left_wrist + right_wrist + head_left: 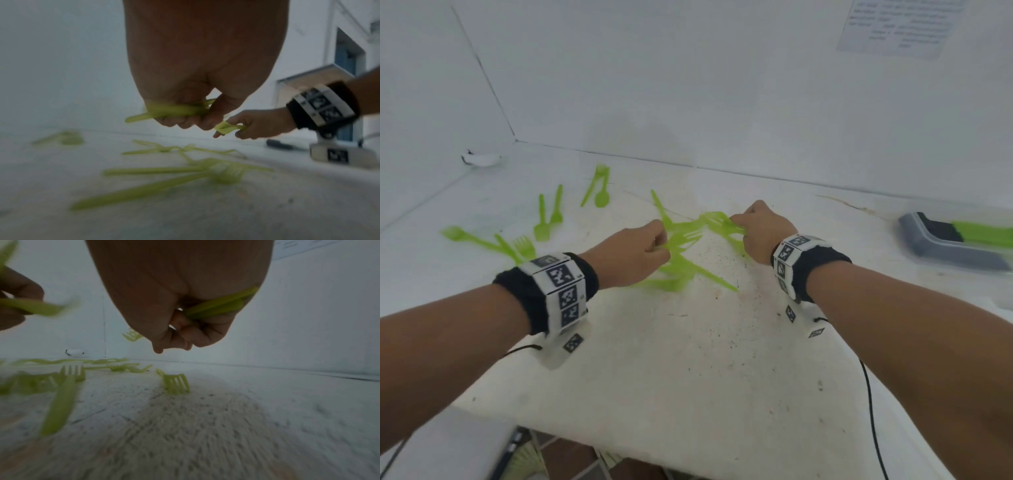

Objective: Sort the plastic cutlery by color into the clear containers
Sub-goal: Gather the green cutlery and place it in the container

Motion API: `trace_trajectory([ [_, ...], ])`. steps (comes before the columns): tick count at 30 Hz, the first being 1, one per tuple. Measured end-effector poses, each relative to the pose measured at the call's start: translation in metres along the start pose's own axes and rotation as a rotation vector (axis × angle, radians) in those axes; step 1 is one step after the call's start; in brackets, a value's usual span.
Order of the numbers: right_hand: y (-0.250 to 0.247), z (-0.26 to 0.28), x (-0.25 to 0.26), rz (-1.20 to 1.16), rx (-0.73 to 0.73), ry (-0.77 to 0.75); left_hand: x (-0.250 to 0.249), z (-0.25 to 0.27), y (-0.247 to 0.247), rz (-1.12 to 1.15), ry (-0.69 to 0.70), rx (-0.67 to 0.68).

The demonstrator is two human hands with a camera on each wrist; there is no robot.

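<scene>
Green plastic forks, spoons and knives lie scattered on the white table (688, 359). My left hand (635, 255) hovers over the middle pile (681, 270) and grips several green pieces (170, 111) in curled fingers. My right hand (760, 229) is just to its right and holds a bunch of green cutlery (717, 221), whose handles (218, 306) run through the fist. The two hands nearly touch. A clear container (959, 240) with green cutlery inside and a dark lid part lies at the right edge.
More green forks and spoons (544, 219) lie spread at the left and back of the table. A small white object (479, 159) sits in the far left corner by the wall. A black cable (873, 418) trails from my right wrist.
</scene>
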State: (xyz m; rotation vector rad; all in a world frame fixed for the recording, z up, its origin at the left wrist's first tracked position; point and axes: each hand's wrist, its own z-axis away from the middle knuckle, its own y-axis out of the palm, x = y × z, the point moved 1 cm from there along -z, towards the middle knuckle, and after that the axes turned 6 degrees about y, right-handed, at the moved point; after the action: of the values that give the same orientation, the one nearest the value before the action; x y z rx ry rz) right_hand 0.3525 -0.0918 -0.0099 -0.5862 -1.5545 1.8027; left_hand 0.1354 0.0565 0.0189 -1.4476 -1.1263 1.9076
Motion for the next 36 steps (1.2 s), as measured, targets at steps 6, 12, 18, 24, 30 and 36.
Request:
trace_trajectory([
  [6,0.008,-0.002,0.024,0.168,0.11,-0.076,0.036,0.026,0.003,-0.326,0.082,0.155],
  [12,0.007,0.001,0.032,0.049,0.08,0.027,0.049,0.014,0.028,-0.543,0.211,0.153],
  [18,0.01,0.002,0.019,-0.032,0.104,0.026,0.046,0.018,0.032,-0.503,0.359,0.11],
  [24,0.01,0.01,0.015,-0.03,-0.112,0.029,0.046,0.03,0.016,-0.394,0.269,0.102],
  [30,0.011,0.017,0.043,-0.184,-0.078,0.022,0.048,0.012,0.016,-0.414,0.147,0.088],
  [36,0.036,0.022,0.065,-0.246,0.068,-0.034,0.054,-0.007,0.026,-0.543,0.179,0.035],
])
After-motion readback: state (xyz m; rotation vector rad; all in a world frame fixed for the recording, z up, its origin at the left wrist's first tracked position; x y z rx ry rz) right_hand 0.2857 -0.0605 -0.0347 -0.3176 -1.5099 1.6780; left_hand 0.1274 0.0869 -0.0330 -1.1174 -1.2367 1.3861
